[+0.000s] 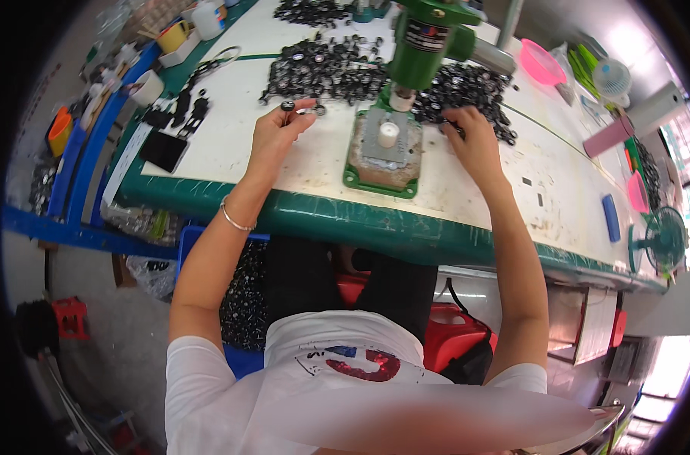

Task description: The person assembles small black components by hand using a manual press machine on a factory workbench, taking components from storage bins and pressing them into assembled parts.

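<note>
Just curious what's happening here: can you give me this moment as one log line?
left hand: pinching small black part | right hand: reaching into black parts pile | green press: between hands, white peg on its base

A white worktable (231, 144) with green edging stands over grey floor (125, 341), brightly lit.

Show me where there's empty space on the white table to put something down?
The bare tabletop between the left hand and the green table edge is free. So is the patch between the green press, the right hand and that edge. Farther back it is crowded: piles of small black parts spread on both sides of the press.
</note>
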The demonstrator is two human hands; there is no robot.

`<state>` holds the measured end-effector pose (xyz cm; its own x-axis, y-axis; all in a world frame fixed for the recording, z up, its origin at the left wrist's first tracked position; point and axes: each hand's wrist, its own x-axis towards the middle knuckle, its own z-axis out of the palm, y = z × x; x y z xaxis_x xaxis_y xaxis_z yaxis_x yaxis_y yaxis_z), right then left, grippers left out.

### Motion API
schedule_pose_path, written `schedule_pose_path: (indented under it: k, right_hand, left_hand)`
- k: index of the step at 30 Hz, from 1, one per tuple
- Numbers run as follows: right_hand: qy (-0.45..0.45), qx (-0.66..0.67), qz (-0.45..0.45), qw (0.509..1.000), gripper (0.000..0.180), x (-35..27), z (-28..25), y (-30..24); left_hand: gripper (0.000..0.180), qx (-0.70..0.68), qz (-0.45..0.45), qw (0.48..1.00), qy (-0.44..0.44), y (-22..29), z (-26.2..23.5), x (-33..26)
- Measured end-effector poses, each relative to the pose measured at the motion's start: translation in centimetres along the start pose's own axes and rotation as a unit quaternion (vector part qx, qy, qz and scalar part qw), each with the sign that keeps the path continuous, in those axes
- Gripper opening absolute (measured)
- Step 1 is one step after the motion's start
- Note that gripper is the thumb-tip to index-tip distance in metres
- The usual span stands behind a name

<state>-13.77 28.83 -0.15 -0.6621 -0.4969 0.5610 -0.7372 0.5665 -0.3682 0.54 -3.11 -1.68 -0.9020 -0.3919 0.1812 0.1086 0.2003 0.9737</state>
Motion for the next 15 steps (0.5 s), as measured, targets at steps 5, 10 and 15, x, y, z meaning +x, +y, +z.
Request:
schedule_pose_path:
  k: [5, 10, 15]
  right_hand:
    - [0.01, -0.132, -0.052, 0.99, 0.018, -1.9, 1.8, -0.3]
    - [0.041, -0.174, -0.059, 0.982, 0.016, -1.4, 2.1, -0.2]
    - [0.05, -0.159, -0.05, 0.985, 0.016, -1.6, 1.8, -0.4]
  left_hand:
    - [0.031, 0.177, 0.028, 0.982, 0.052, -0.3, -1.8, 0.5]
    - [0.026, 0.354, 0.133, 0.925, 0.032, -1.0, 0.1, 2.7]
    - [0.024, 0.464, 0.185, 0.864, 0.055, -0.7, 2.0, 3.8]
